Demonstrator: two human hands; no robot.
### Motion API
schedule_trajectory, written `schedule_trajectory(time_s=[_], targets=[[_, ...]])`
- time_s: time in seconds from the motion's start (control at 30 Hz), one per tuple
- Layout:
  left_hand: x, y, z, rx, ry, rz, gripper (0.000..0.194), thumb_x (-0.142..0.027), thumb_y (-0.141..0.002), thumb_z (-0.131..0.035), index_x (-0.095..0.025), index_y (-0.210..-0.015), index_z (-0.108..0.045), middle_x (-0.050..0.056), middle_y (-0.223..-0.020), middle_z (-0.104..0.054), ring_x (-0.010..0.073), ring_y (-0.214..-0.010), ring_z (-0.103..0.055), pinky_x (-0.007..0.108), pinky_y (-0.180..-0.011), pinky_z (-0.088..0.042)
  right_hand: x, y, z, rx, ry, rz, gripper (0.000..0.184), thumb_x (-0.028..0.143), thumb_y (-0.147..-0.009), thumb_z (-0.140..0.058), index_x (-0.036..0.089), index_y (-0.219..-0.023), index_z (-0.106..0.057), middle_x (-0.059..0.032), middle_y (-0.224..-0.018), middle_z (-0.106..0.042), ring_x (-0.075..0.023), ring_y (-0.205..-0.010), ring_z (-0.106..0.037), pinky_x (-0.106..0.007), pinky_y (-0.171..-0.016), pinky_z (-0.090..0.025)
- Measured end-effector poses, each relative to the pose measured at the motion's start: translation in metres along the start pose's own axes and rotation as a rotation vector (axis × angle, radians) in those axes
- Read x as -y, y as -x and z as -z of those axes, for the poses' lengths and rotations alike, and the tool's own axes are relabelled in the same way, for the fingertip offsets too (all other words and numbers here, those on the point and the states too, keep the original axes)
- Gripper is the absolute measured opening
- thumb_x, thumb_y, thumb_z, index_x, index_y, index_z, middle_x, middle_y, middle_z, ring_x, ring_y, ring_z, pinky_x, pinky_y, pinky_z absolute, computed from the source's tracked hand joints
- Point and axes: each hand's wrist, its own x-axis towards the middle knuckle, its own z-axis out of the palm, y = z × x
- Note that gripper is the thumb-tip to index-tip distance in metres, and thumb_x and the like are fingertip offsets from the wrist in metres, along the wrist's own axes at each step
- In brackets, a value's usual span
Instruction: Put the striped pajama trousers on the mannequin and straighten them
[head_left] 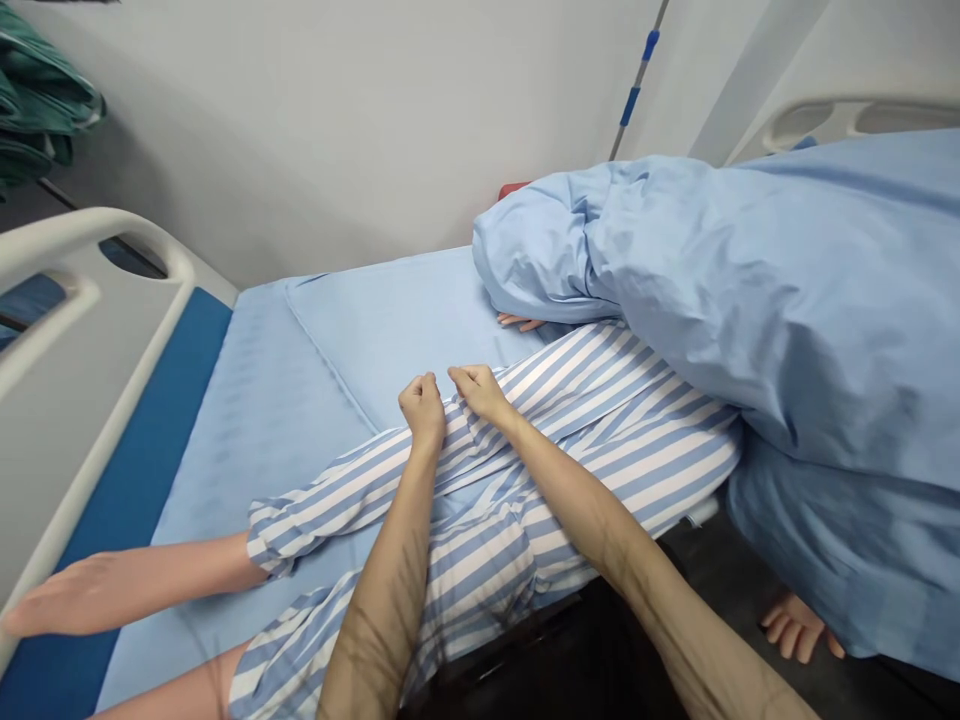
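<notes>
In the head view, we see our left hand (pixel 422 408) and right hand (pixel 478 390) close together mid-frame, the fingers of both curled into fists (we cannot tell whether they pinch any cloth). They are at the blue-and-white striped fabric trousers (pixel 660 470) on a lying figure, stretching from lower left to right of centre. A crumpled light-blue cloth cover (pixel 750 300) fills the upper right; a grey-and-white plastic bed-end board (pixel 142 300) stands at left.

head camera | faces forward and down | close above striped trousers (pixel 480 565)
</notes>
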Motion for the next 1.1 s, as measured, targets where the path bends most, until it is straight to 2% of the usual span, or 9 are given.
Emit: schedule_trajectory(time_s=[0.2,0.3,0.37,0.47,0.6,0.77,0.83,1.0,1.1], targets=[[-0.038,-0.003,-0.014,0.092,0.25,0.121,0.037,-0.031,-0.08,-0.047,-0.02,-0.046,-0.036,-0.005,-0.04,-0.03,0.0067,-0.039,-0.027,0.023,-0.042,-0.023,-0.013,-0.004,0.0,-0.032,-0.072,-0.026,0.045,0.044,-0.085,-0.044,0.02,-0.048,-0.037,0.0057,-0.046,-0.034,-0.0075,-0.048,-0.032,-0.023,-0.051,-0.029],[-0.049,-0.004,-0.025,0.112,0.379,0.104,0.041,-0.036,-0.086,-0.039,-0.021,-0.048,-0.035,-0.005,-0.041,-0.03,0.0064,-0.037,-0.024,0.024,-0.039,-0.019,-0.012,-0.007,0.0,-0.056,-0.133,-0.058,0.045,0.045,-0.085,-0.045,0.02,-0.048,-0.036,0.0058,-0.044,-0.034,-0.0074,-0.047,-0.031,-0.023,-0.05,-0.03],[-0.041,-0.001,-0.031,0.118,0.412,0.149,0.043,-0.037,-0.088,-0.035,-0.022,-0.048,-0.031,-0.005,-0.04,-0.028,0.0066,-0.036,-0.024,0.024,-0.038,-0.018,-0.013,-0.007,0.0,-0.072,-0.185,-0.079,0.044,0.044,-0.084,-0.046,0.021,-0.049,-0.034,0.0062,-0.044,-0.031,-0.0073,-0.046,-0.03,-0.023,-0.049,-0.03],[-0.015,0.007,-0.038,0.14,0.367,0.229,0.045,-0.039,-0.088,-0.036,-0.022,-0.047,-0.029,-0.005,-0.038,-0.026,0.007,-0.035,-0.024,0.024,-0.038,-0.019,-0.016,-0.006,0.0,-0.071,-0.238,-0.093,0.042,0.043,-0.083,-0.048,0.021,-0.05,-0.034,0.0067,-0.043,-0.03,-0.0074,-0.044,-0.03,-0.022,-0.047,-0.029],[0.005,0.009,-0.039,0.189,0.296,0.148,0.048,-0.046,-0.087,-0.042,-0.022,-0.047,-0.032,-0.005,-0.039,-0.03,0.0078,-0.038,-0.03,0.024,-0.042,-0.025,-0.005,-0.007,0.005,-0.086,-0.185,-0.101,0.043,0.041,-0.083,-0.047,0.021,-0.048,-0.035,0.0061,-0.042,-0.033,-0.0073,-0.044,-0.032,-0.022,-0.047,-0.031],[-0.001,0.007,-0.038,0.251,0.264,0.158,0.048,-0.046,-0.087,-0.042,-0.022,-0.047,-0.035,-0.004,-0.039,-0.029,0.0076,-0.038,-0.027,0.024,-0.042,-0.023,0.031,-0.016,0.019,-0.045,-0.03,0.025,0.044,0.041,-0.085,-0.047,0.02,-0.047,-0.036,0.0056,-0.044,-0.034,-0.0071,-0.046,-0.033,-0.022,-0.05,-0.03],[-0.004,0.008,-0.037,0.256,0.288,0.18,0.047,-0.043,-0.087,-0.041,-0.021,-0.046,-0.035,-0.005,-0.039,-0.029,0.0069,-0.037,-0.026,0.024,-0.042,-0.022,0.033,-0.016,0.024,-0.048,-0.015,0.066,0.045,0.042,-0.087,-0.046,0.02,-0.048,-0.035,0.0054,-0.046,-0.033,-0.0073,-0.047,-0.032,-0.023,-0.05,-0.029],[-0.009,0.013,-0.036,0.22,0.316,0.209,0.046,-0.042,-0.085,-0.046,-0.021,-0.046,-0.033,-0.005,-0.039,-0.029,0.0054,-0.036,-0.025,0.022,-0.04,-0.021,-0.002,-0.006,0.029,-0.061,0.036,0.026,0.045,0.044,-0.087,-0.046,0.02,-0.05,-0.034,0.0059,-0.049,-0.031,-0.0075,-0.051,-0.031,-0.023,-0.052,-0.028],[-0.022,0.013,-0.037,0.161,0.333,0.232,0.045,-0.04,-0.083,-0.047,-0.021,-0.045,-0.032,-0.006,-0.038,-0.028,0.0049,-0.034,-0.023,0.021,-0.038,-0.018,-0.018,-0.004,0.029,-0.08,-0.03,0.011,0.045,0.046,-0.087,-0.044,0.02,-0.051,-0.035,0.0063,-0.048,-0.032,-0.0074,-0.049,-0.031,-0.023,-0.051,-0.027]])
